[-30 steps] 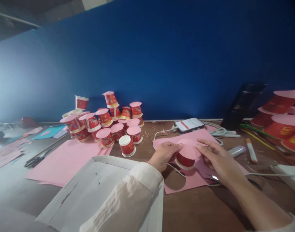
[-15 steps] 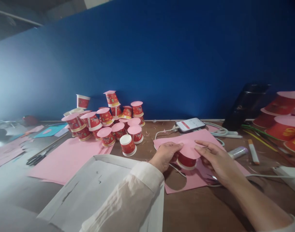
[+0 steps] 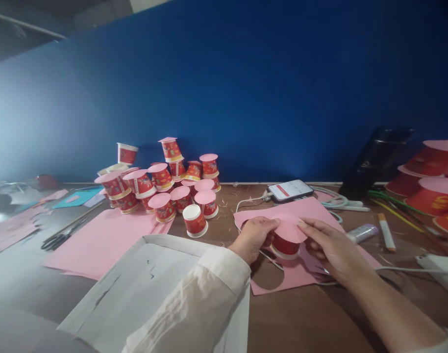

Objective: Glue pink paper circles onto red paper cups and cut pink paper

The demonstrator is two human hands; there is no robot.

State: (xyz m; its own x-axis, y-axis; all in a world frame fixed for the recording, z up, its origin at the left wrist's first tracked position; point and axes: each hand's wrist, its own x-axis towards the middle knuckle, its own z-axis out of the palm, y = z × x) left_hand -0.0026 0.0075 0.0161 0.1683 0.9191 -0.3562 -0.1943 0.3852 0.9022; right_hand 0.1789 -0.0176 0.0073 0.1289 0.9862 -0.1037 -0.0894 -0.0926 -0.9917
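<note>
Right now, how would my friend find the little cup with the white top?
Start at the blue wall and look down to the cluster of red cups, left of the left hand. At its front, near the white tray, stands a small upside-down red cup. Its white base shows bare, while its neighbours wear pink paper discs.

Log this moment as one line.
left hand: holding pink disc | right hand: at disc's opposite edge | red cup: inverted beneath disc
</note>
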